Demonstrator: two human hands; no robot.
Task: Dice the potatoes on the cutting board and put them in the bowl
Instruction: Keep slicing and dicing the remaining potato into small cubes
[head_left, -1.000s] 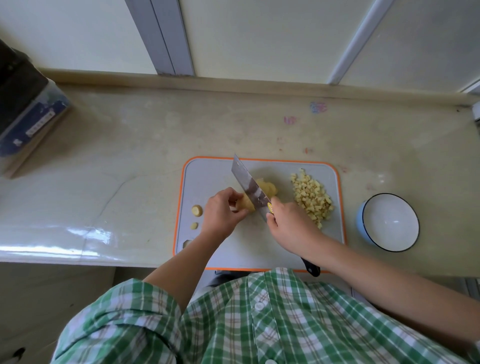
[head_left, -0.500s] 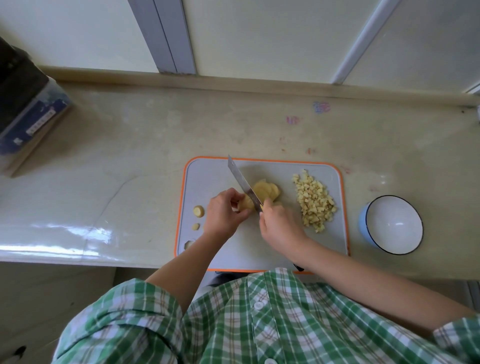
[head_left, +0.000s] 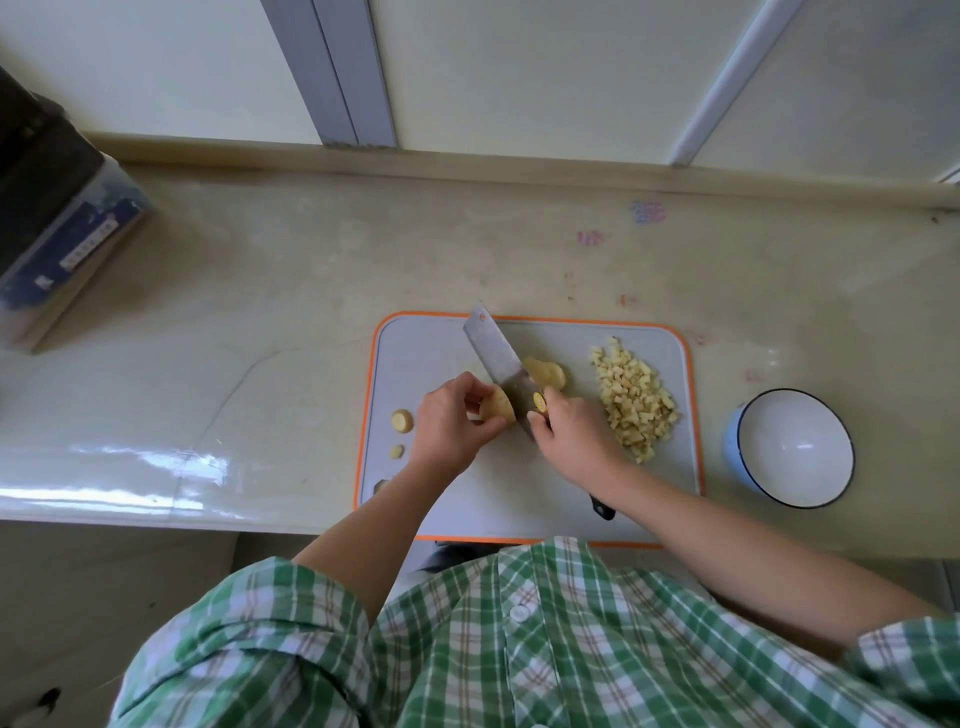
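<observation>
right hand (head_left: 569, 434) closed round knife (head_left: 498, 358) handle; left hand (head_left: 449, 423) curled over potato piece (head_left: 497, 405), pinned to cutting board (head_left: 415, 353), touching knife's left face. knife long axis angled away-left across piece. cut slices (head_left: 545, 371) lain right of knife; diced pile (head_left: 634, 397) further right; bowl (head_left: 797, 447) empty on bench (head_left: 260, 312), off board's right edge.

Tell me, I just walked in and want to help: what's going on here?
A person is cutting potato on the cutting board. The left hand holds a potato piece while the right hand grips the knife, blade against it. Cut slices lie past the blade, a pile of dice sits at the board's right, and the bowl beside it is empty.
</observation>
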